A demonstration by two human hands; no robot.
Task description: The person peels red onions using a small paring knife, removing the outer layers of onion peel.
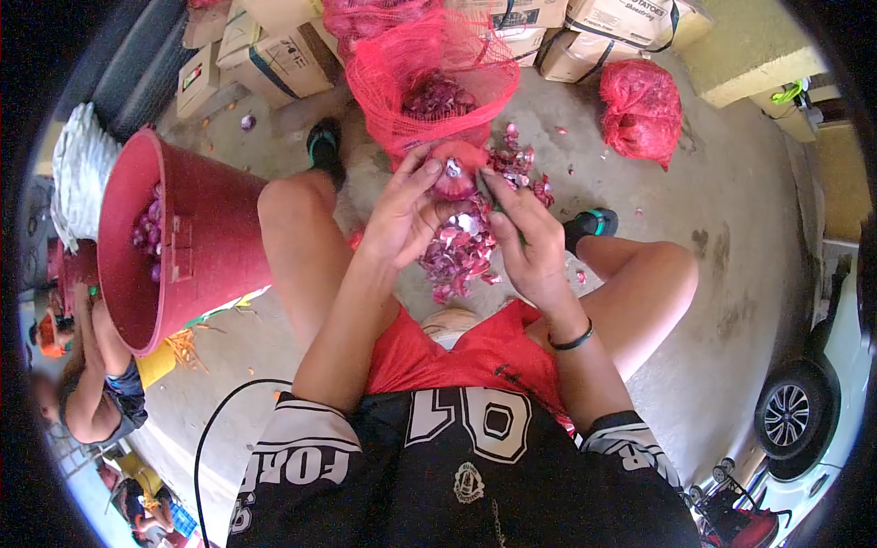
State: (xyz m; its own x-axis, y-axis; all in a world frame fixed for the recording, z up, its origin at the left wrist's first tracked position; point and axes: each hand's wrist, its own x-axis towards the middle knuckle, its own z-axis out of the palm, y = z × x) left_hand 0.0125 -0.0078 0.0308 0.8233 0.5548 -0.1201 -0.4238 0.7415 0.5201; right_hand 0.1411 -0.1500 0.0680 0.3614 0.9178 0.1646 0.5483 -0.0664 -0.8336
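A red onion (454, 180) is held up between my hands, with a pale spot on its top. My left hand (402, 205) has its fingers wrapped around the onion's left side. On the right, my right hand (525, 228) is closed around a small dark object, mostly hidden by the fingers, close to the onion. Below the hands a heap of onion skins (457, 256) lies on the floor, with more peelings (516, 164) behind the right fingers. Just beyond, an open red mesh bag (379, 91) holds red onions (437, 96).
A large red tub (215, 215) with onions stands at the left. Cardboard boxes (279, 64) line the back, and a filled red mesh bag (641, 110) lies at the back right. Other people (91, 384) sit at far left. A car wheel (787, 416) shows at lower right.
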